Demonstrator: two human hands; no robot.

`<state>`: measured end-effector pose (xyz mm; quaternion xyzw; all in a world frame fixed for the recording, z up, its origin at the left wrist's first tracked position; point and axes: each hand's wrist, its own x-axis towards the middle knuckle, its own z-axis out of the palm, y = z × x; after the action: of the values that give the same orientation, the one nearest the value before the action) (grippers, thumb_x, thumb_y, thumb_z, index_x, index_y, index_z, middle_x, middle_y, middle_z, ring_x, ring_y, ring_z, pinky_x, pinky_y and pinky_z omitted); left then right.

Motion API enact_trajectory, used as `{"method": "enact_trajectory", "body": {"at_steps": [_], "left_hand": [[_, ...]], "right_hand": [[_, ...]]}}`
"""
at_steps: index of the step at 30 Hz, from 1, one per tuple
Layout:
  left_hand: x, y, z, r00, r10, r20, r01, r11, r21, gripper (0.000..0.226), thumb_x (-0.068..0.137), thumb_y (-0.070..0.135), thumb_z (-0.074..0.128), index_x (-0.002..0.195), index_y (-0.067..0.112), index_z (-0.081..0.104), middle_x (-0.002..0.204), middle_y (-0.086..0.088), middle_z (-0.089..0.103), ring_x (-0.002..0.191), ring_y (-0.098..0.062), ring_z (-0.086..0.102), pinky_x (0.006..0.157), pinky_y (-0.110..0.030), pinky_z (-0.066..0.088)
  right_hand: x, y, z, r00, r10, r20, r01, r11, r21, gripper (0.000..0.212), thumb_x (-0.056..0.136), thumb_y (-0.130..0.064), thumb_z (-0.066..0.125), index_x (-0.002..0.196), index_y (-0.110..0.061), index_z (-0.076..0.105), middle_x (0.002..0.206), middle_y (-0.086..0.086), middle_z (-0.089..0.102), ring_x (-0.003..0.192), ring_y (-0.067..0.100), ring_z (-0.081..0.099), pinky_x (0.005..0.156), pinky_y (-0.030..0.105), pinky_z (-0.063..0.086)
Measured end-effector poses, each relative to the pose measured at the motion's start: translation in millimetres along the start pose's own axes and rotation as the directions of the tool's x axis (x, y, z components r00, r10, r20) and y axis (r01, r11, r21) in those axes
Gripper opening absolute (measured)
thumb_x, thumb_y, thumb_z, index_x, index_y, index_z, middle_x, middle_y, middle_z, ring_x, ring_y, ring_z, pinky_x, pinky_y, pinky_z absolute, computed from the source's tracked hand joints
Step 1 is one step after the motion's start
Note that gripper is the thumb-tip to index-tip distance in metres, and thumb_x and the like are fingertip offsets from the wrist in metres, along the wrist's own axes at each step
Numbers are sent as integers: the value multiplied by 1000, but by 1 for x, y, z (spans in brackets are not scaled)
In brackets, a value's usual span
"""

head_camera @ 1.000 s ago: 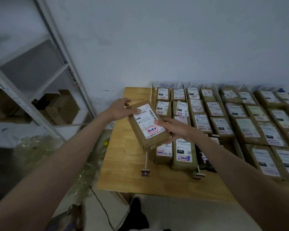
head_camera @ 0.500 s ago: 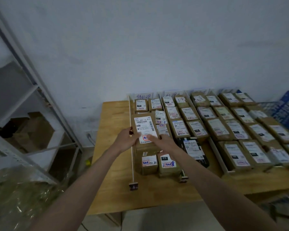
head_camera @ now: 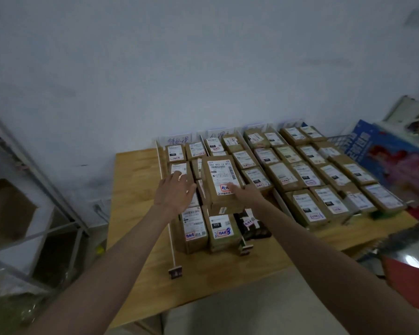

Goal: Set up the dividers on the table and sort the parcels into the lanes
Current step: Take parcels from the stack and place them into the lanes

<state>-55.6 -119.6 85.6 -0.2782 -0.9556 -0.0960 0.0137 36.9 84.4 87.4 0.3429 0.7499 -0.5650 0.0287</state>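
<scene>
1. Parcels fill the lanes across a wooden table [head_camera: 140, 213], brown cardboard boxes with white shipping labels facing up, lying in rows between thin white dividers.
2. One larger labelled parcel [head_camera: 221, 181] sits on top of the boxes in the leftmost lane, stacked above its neighbours.
3. The right hand [head_camera: 246, 193] touches that parcel's near right corner, fingers on its label edge; whether it grips or only presses cannot be told.
4. The left hand [head_camera: 173, 195] is spread flat, fingers apart, just left of the parcel and over the lower boxes, holding nothing.
5. The leftmost divider [head_camera: 171, 238] runs from the wall to a small foot near the table's front edge.
6. Handwritten lane signs [head_camera: 178, 141] stand against the wall.
</scene>
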Motion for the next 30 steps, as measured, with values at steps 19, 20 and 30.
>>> {"method": "enact_trajectory", "body": {"at_steps": [19, 20, 30], "left_hand": [[43, 182, 126, 958, 14, 285, -13, 1000, -8, 52, 102, 48, 35, 139, 13, 47, 137, -9, 47, 127, -28, 46, 109, -42, 37], [45, 190, 135, 954, -6, 299, 7, 1000, -3, 52, 102, 48, 36, 139, 13, 47, 135, -8, 48, 125, -27, 47, 109, -41, 37], [54, 226, 186, 880, -182, 438, 174, 983, 59, 56, 102, 45, 36, 149, 14, 34, 150, -8, 37, 132, -27, 43, 109, -40, 37]], "right_hand": [[65, 140, -197, 988, 21, -151, -45, 986, -161, 50, 96, -48, 58, 118, -4, 67, 111, 10, 70, 102, 24, 65, 85, 34, 55], [73, 146, -201, 992, 2, -127, -26, 982, -186, 50, 95, -48, 58, 116, -3, 68, 109, 10, 70, 101, 23, 66, 84, 35, 56], [145, 186, -201, 1000, 29, -3, -29, 938, -345, 68, 84, -69, 56, 109, -7, 67, 106, 11, 66, 89, 23, 66, 79, 41, 60]]}}
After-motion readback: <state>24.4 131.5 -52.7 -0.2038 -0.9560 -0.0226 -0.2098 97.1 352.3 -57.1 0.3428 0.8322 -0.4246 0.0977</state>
